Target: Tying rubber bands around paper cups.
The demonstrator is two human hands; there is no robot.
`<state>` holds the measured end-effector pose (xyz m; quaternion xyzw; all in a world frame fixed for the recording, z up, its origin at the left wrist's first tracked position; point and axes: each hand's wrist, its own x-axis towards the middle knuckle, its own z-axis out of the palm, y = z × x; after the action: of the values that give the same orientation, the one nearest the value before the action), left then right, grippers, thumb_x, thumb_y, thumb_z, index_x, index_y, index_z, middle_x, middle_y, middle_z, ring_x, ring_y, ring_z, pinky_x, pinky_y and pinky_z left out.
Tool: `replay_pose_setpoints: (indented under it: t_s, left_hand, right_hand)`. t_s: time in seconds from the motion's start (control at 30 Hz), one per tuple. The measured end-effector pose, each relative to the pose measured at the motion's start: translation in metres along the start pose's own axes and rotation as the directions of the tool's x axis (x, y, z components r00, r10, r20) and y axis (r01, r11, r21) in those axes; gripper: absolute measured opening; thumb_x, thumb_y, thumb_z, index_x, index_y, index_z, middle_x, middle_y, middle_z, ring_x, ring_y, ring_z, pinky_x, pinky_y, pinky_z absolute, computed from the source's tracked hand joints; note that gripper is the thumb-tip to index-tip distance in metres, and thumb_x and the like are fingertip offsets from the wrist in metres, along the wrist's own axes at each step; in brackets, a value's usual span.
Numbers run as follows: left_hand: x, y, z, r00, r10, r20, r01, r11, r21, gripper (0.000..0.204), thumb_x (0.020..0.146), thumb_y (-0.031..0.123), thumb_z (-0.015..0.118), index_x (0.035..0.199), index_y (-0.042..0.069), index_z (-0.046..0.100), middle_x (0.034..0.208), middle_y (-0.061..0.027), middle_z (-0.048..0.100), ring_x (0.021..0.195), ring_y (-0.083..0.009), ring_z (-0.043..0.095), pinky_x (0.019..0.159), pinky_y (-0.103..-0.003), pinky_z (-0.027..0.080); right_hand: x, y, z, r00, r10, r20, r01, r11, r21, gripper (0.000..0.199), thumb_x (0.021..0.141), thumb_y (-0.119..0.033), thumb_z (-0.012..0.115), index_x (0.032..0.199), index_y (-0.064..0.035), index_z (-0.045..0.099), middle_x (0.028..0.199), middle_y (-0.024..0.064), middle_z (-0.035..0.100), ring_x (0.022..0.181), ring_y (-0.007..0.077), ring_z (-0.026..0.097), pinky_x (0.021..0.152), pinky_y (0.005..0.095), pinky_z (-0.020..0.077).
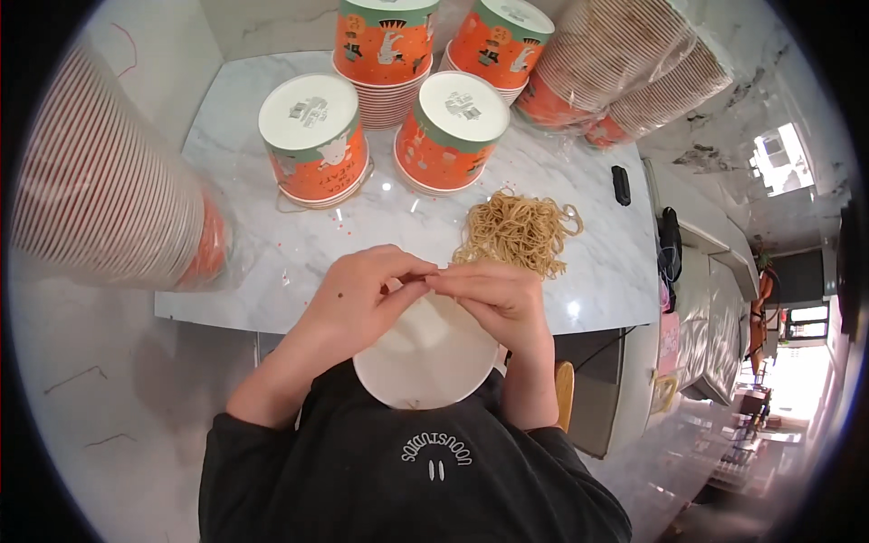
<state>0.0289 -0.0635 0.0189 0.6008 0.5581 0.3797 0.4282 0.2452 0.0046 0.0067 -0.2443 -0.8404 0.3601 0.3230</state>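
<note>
At the near edge of the counter, both hands meet above a white lid held against the person's chest. The left hand comes in from the lid's left, the right hand from its right; their fingertips touch just above the lid's far rim. The fingers of each hand are pinched nearly closed; what they pinch is too small to make out, though it may be a rubber band. The lid lies flat, face up, directly below the fingers and partly hidden by both palms. Being round, it has no long axis, and neither hand is clearly the nearer to it.

Beyond the lid and slightly right, a pile of tan rubber bands lies on the counter, nearer the right hand than the left and just past its knuckles. Farther beyond the lid stand four orange tubs with white bases, upside down, two in front and two behind. Sleeves of stacked cups in clear wrap lie far left of the lid and far beyond it to the right. A small black object rests right of the pile.
</note>
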Motion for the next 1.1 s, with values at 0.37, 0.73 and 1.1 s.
replay_pose_setpoints:
  t_s: [0.37, 0.73, 1.1]
  left_hand:
    - [0.012, -0.019, 0.015, 0.812, 0.440, -0.383, -0.276, 0.869, 0.411, 0.011, 0.085, 0.007, 0.077, 0.095, 0.008, 0.075, 0.100, -0.0069, 0.073, 0.090, -0.0268, 0.071, 0.080, -0.038, 0.055]
    - [-0.007, 0.000, 0.011, 0.982, 0.123, -0.142, -0.080, 0.958, 0.276, 0.007, 0.093, 0.009, 0.067, 0.100, 0.007, 0.067, 0.091, -0.0095, 0.069, 0.078, -0.0295, 0.068, 0.065, -0.039, 0.051]
    - [-0.004, 0.001, 0.012, 0.937, 0.252, -0.243, -0.174, 0.938, 0.301, 0.009, 0.089, 0.010, 0.074, 0.098, 0.008, 0.072, 0.096, -0.0078, 0.064, 0.078, -0.0273, 0.068, 0.068, -0.038, 0.052]
  right_hand:
    - [0.005, -0.006, 0.020, 0.919, 0.275, -0.282, -0.269, 0.961, 0.063, 0.022, 0.091, 0.002, 0.075, 0.110, 0.0027, 0.063, 0.100, 0.0123, 0.079, 0.096, 0.0176, 0.077, 0.082, 0.0278, 0.0579]
    - [0.019, -0.013, 0.017, 0.827, 0.475, -0.300, -0.387, 0.869, 0.310, 0.017, 0.087, 0.000, 0.080, 0.096, 0.0037, 0.066, 0.084, 0.0059, 0.073, 0.081, 0.0097, 0.070, 0.075, 0.0240, 0.0554]
    - [0.017, -0.005, 0.013, 0.901, 0.345, -0.263, -0.260, 0.914, 0.310, 0.008, 0.086, -0.001, 0.079, 0.093, 0.0010, 0.078, 0.086, 0.0057, 0.075, 0.076, 0.0114, 0.068, 0.070, 0.0258, 0.0532]
